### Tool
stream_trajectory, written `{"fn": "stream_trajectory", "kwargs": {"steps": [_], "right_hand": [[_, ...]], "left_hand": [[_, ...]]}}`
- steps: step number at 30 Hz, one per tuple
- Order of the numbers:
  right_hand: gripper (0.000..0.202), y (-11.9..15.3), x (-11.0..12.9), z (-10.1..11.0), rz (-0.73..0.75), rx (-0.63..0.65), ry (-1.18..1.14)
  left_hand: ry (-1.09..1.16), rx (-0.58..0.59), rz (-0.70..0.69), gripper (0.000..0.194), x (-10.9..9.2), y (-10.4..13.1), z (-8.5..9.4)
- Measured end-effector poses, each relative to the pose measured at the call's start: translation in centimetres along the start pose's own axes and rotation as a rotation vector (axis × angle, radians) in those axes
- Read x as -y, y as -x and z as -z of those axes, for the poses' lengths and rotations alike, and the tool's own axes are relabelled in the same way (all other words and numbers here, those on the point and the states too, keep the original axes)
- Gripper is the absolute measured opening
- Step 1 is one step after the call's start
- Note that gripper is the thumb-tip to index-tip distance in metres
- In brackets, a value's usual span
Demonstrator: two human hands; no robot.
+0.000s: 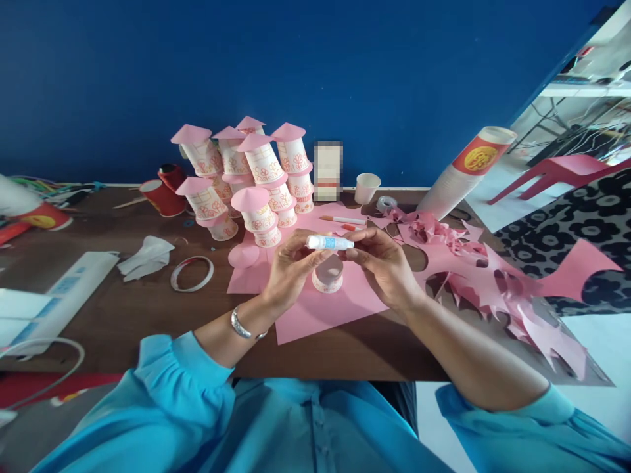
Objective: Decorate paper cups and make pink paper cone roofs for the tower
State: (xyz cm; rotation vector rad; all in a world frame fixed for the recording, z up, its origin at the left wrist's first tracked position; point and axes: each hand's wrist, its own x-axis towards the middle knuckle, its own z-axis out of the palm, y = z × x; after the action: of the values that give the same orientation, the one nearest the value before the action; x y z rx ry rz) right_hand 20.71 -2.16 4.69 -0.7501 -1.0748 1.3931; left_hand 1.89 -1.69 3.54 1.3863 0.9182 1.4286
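Note:
A small white glue tube (331,243) with a blue label lies sideways between my hands, above the desk. My left hand (290,264) is closed around its wider end, fingers behind and thumb in front. At the narrow right end, the thumb and fingers of my right hand (387,263) pinch the tip. Just below and behind the tube stands a short decorated paper cup piece (328,279) with a pink top, partly hidden. It rests on pink paper (315,318). Beyond my left hand are several white cup towers (266,161) with orange drawings and pink cone roofs.
Pink paper scraps (483,276) cover the right side. A tall stack of paper cups (458,174) leans at the back right, near a single white cup (367,188). Markers (342,220) lie behind my hands. A tape roll (192,274) and crumpled tissue (146,258) are left.

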Motion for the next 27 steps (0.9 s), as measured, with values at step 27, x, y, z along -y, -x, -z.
{"fn": "stream_trajectory", "kwargs": {"steps": [27], "right_hand": [[0.032, -1.0, -0.2, 1.4, 0.055, -0.073, 0.087]], "left_hand": [[-0.778, 0.279, 0.0, 0.015, 0.9, -2.6, 5.9]]}}
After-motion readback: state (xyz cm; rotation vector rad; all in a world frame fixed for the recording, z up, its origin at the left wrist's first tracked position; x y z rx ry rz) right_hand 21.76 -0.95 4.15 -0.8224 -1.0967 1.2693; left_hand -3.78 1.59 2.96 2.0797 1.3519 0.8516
